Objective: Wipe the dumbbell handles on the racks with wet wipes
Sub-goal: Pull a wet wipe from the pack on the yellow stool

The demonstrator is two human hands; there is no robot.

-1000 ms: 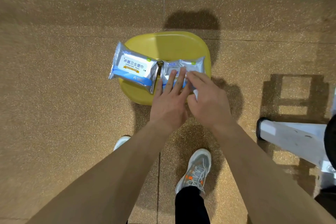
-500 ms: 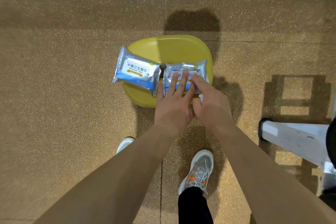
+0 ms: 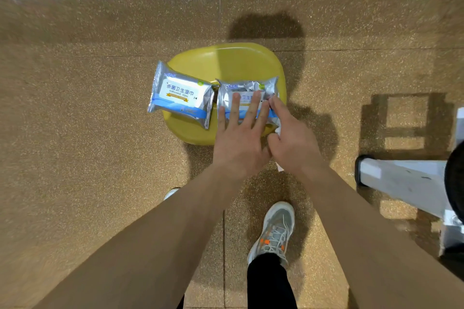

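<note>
Head view: left hand (image 3: 238,143) lying flat, straight fingers pressing opened wet-wipe pack (image 3: 247,88) onto yellow stool (image 3: 226,63); right hand (image 3: 293,143) pinching white wipe (image 3: 277,130) at pack's right end (flap hidden). Wipe likely handling limp, damp, light; taking it by free corner.

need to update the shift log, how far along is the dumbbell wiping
Done: a white wipe seems already out, held under the right hand. In hand: the left hand presses the crumpled pack on the yellow stool while the right index finger works its flap. Left: all the wiping; no dumbbell handle is in view, only a white metal leg.
</note>
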